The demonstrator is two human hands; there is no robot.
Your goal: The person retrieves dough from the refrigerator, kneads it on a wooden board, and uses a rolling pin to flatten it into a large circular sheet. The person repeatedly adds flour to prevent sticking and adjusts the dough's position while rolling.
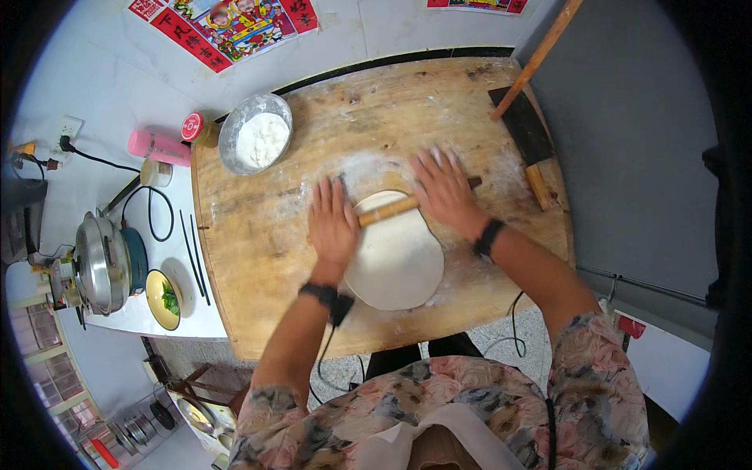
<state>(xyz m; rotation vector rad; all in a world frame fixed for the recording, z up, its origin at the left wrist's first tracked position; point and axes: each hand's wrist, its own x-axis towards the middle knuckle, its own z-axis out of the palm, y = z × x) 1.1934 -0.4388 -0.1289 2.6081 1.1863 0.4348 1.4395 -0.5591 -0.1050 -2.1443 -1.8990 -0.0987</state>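
Note:
A flattened sheet of dough (pixel 399 267) lies on the floured wooden board (pixel 252 235) in front of me. Across its far part runs a wooden rolling pin (pixel 389 210), slanting up to the right. My left hand (pixel 333 220) covers the pin's left part, palm down with the fingers stretched forward. Over its right part lies my right hand (pixel 443 188), also palm down and slightly blurred. The pin's dark right tip shows beyond that hand. Loose flour dusts the wood around the dough's far edge.
A metal bowl of flour (pixel 261 141) stands at the back left, beside a red-lidded jar (pixel 200 129) and a pink bottle (pixel 158 147). Left are chopsticks (pixel 194 258), a bowl of greens (pixel 157 299) and a lidded pot (pixel 97 264). A cleaver (pixel 523 126) and a long wooden stick (pixel 537 59) are right.

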